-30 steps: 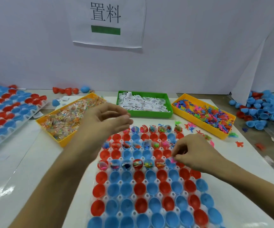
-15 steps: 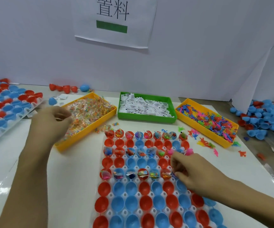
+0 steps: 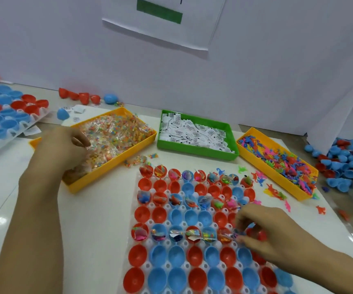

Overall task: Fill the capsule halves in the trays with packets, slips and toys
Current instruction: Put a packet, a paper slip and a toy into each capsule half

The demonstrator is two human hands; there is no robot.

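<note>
Both forearms are bare, with no sleeves in view. The left hand (image 3: 65, 149) and right hand (image 3: 264, 230) wear no gloves, rings or watch.

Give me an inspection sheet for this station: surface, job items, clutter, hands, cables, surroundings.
Surface: white table, glossy, some glare at left.
Job's things: capsule tray, alternate rows filled; packet bin; green slip bin; toy bin; second tray at far left.
Clutter: stray toys between toy bin and tray; loose capsule halves piled at right, a few by the wall; stray slips.
Hands: left hand in the packet bin, fingers curled in packets; right hand pinching items over the tray's right side.
Cables: nothing seen.
Surroundings: white wall, paper sign with green bar.
</note>
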